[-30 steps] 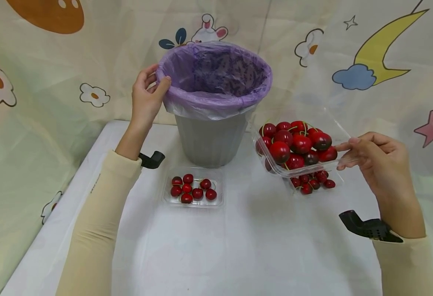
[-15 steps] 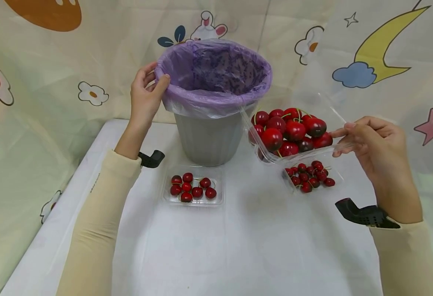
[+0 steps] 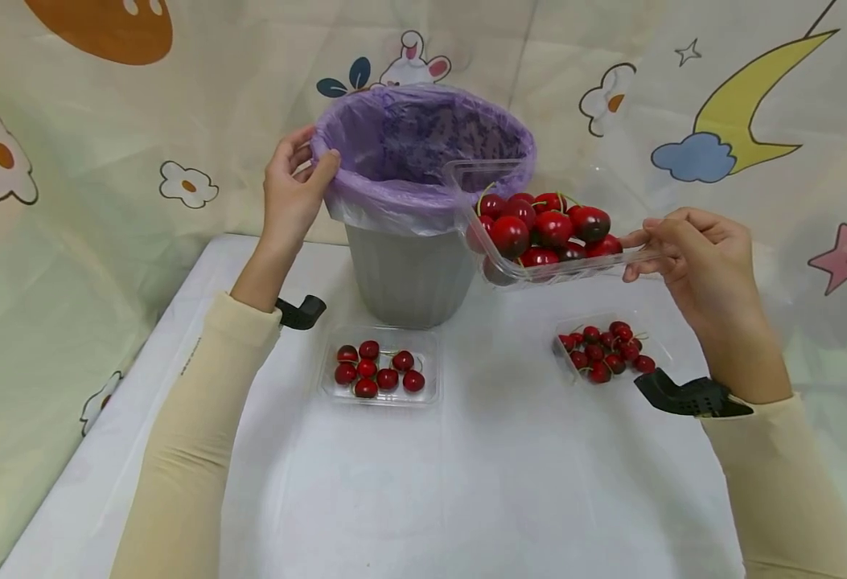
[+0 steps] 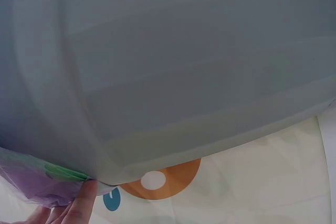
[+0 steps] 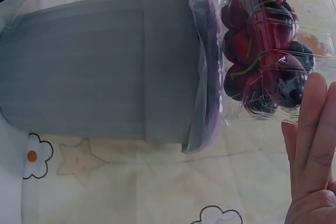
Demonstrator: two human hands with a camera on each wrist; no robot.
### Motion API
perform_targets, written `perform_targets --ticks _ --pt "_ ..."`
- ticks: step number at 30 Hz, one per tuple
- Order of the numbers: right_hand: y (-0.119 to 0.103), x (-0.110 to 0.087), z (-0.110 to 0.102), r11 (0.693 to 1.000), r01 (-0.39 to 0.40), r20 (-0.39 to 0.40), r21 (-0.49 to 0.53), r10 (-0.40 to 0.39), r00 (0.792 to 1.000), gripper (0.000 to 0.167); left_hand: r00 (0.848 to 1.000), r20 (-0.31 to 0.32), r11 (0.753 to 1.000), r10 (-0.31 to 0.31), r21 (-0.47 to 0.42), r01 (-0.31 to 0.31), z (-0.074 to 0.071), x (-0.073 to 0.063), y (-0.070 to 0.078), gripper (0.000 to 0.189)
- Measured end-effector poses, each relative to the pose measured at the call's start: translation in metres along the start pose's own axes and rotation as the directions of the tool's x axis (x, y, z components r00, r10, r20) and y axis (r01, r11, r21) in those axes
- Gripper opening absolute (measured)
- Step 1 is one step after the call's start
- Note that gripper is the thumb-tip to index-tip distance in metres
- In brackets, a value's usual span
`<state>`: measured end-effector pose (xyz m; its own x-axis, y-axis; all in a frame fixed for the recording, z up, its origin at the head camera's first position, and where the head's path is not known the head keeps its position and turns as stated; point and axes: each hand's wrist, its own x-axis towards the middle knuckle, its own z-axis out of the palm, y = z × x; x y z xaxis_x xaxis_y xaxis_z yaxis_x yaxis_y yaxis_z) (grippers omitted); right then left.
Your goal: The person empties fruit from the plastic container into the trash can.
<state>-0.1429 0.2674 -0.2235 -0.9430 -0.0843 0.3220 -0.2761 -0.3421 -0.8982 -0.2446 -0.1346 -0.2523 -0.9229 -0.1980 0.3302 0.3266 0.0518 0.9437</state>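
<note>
My left hand (image 3: 293, 189) pinches the left rim of a grey trash can (image 3: 412, 277), thumb in front, over the purple bag (image 3: 401, 197) that lines it. In the left wrist view its fingers (image 4: 83, 203) touch the bag's edge. My right hand (image 3: 709, 257) grips the right end of a clear plastic box (image 3: 546, 277) of large red cherries (image 3: 553, 229) with green stems. The box is held above the table, its left end overlapping the can's right rim in the head view. In the right wrist view the cherries (image 5: 265, 40) lie beside the can's opening.
A small clear box (image 3: 380, 402) with several cherries stands on the white table (image 3: 466, 490) in front of the can. Another small box of cherries (image 3: 600, 354) stands to the right, below the raised box. A patterned cloth (image 3: 213, 104) hangs behind and around the table.
My right hand has carried the box of large cherries up and to the left, to the can's rim. The small box beneath it is now uncovered. My left hand keeps its hold on the rim.
</note>
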Motion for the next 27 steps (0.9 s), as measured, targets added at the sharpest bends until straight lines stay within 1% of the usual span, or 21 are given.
perform_targets --ticks 7,10,18,22,27 --pt "0.003 0.01 0.006 1.0 0.02 0.024 0.018 -0.021 0.999 0.018 1.0 -0.001 1.0 0.003 0.013 -0.003 -0.002 0.0 0.0 0.052" --pt "0.003 0.014 0.009 0.999 0.027 0.022 0.025 -0.027 0.999 0.018 1.0 0.001 1.0 -0.001 0.013 0.001 -0.002 0.0 0.0 0.053" --pt "0.006 0.022 0.018 0.999 0.021 -0.048 0.034 -0.019 0.999 0.017 1.0 0.005 1.0 -0.001 0.002 0.001 -0.001 0.0 -0.001 0.053" --pt "0.006 0.026 0.021 0.999 0.015 -0.05 0.044 -0.013 0.999 0.016 1.0 0.005 1.0 0.002 -0.001 -0.002 -0.001 0.001 0.0 0.053" --pt "0.004 0.033 0.024 1.0 0.0 -0.07 0.029 0.002 0.998 0.017 1.0 -0.002 1.0 -0.006 0.003 0.006 -0.001 0.0 -0.001 0.053"
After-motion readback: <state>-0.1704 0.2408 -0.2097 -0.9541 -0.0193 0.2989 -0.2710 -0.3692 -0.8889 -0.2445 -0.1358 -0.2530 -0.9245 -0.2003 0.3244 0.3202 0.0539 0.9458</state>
